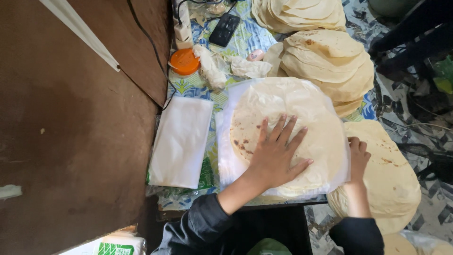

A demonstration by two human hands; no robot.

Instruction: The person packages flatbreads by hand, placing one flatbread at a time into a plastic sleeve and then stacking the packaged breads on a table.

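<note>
This looks like a small home-run flatbread workplace, more a makeshift packing spot than a proper kitchen. Tall stacks of flatbreads point(330, 66) cover a low table point(250, 40) spread with a patterned cloth, with another stack point(391, 174) at its right edge. Clear plastic bags point(181, 141) lie in a flat pile beside the bread. A power strip point(181, 26), a black remote-like device point(224, 28) and an orange lid point(184, 61) sit at the far end of the table. A rough brown wall point(71, 118) stands close on the left, and the floor point(424, 123) has a worn patterned covering.
</note>
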